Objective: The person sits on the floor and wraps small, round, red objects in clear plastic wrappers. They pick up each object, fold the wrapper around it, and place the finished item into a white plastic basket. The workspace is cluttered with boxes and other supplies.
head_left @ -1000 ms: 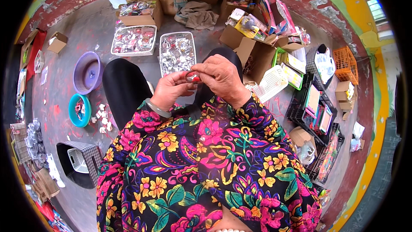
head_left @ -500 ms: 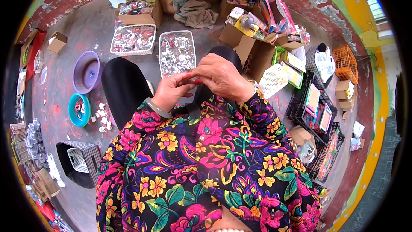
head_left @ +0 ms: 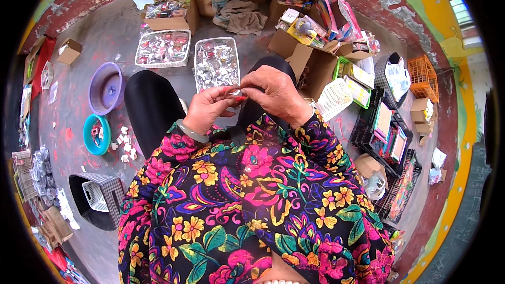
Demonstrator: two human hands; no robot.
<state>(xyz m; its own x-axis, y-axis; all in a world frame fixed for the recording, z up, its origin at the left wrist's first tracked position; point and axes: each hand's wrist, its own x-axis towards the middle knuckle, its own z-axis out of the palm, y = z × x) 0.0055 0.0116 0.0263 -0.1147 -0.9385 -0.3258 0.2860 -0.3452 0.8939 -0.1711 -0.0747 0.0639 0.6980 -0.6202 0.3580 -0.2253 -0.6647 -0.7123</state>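
Now the left hand (head_left: 206,109) and right hand (head_left: 274,95) pinch a small reddish piece (head_left: 235,92), partly hidden, up by the white basket's (head_left: 195,64) near right corner, presumably steadying it from both sides.

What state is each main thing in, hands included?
left hand: pinching small item
right hand: pinching small item
small item: held, mostly hidden
left white basket: full of packets
right white basket: full of packets
teal basin: upright, holding small pieces
checkered bin: open, small basket inside
cardboard box: open
gray cloth: crumpled
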